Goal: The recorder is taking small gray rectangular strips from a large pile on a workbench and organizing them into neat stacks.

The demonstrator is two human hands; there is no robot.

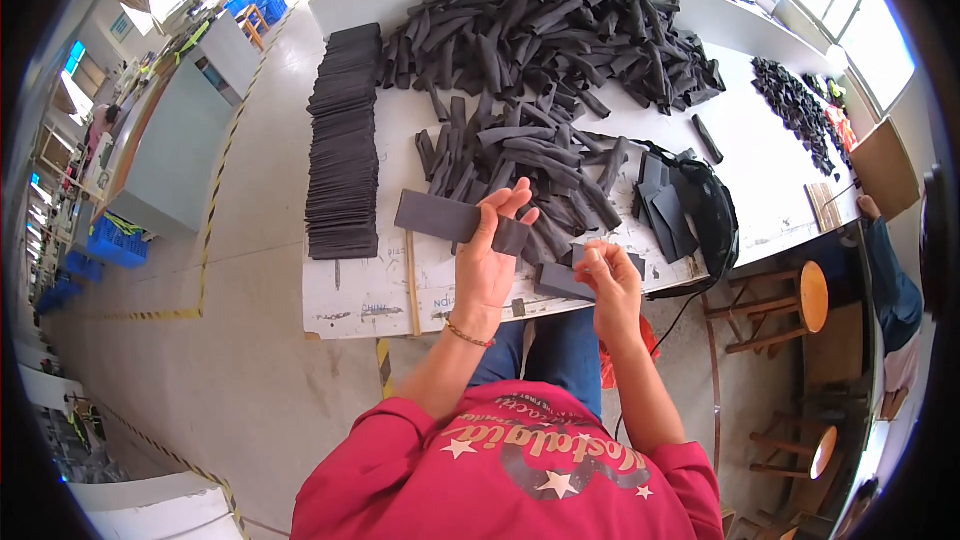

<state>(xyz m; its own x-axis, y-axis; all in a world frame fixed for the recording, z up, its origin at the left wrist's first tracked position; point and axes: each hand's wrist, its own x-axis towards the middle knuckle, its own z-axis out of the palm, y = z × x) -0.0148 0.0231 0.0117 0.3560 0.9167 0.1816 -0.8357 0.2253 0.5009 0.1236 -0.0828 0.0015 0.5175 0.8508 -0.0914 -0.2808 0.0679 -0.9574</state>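
My left hand [485, 260] is closed around a flat, dark grey rectangular strip [437, 215], thumb on top, the strip sticking out on both sides. To its right, my right hand [612, 290] has thumb and fingers pinched together; what they hold, if anything, I cannot make out. Under and beside that hand a flat dark strip [562, 282] lies at the table's near edge. Just beyond both hands is a loose heap of rolled dark tube-like pieces [545, 155]. A long, tightly packed stack of flat dark pieces [343, 145] stands on the left.
A bigger pile of rolled dark pieces [560, 30] covers the far side of the white table [350, 290]. On the right are a black bag [712, 210] with flat dark pieces [667, 215] by it, and small dark bits [795, 105]. Wooden stools [812, 298] stand at right; another person [890, 290] is there.
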